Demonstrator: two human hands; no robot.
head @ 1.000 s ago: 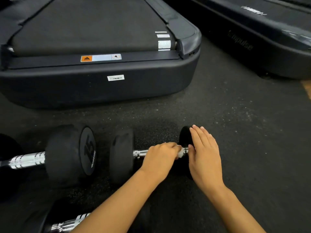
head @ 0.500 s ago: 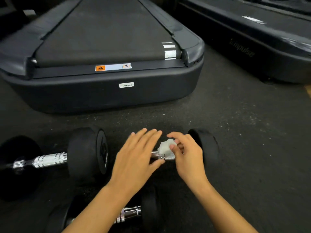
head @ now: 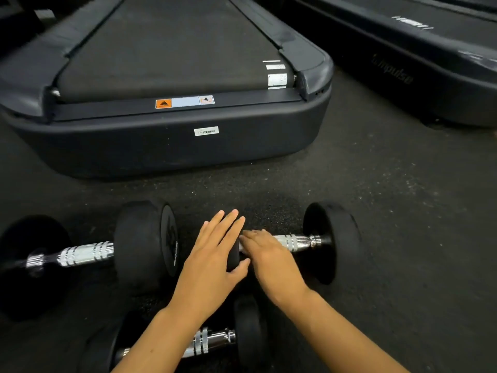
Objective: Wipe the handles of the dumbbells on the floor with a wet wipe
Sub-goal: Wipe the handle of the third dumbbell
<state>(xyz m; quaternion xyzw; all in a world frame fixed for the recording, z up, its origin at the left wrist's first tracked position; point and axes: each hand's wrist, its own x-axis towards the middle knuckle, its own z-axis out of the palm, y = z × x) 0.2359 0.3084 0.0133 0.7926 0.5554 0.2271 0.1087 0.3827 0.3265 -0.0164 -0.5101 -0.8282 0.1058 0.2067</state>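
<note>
A small dumbbell is laid on the dark floor just in front of the treadmill, with its long axis run left to right, roughly parallel to the treadmill's rear edge. The right hand is curled over the left part of its chromed handle, fingers folded down onto the metal; the wet wipe is not seen in this view and is judged to be hidden under those fingers, though this cannot be confirmed. The left hand is laid flat, fingers apart and extended, against the dumbbell's left weight head, which is almost wholly covered by it; nothing is clasped by this hand, the head only being steadied.

The bare stretch of handle is left to the right of the right hand, toward the right weight head. The coming stroke is therefore judged to be a slide along the bar's axis rightward, away from the bracing left hand, which would keep the dumbbell from rolling.

A larger dumbbell is lain to the left of the small one, end to end and nearly touching it, and a third dumbbell lies nearer the person, partly hidden under the left forearm. Both handles are exposed and untouched.
</note>
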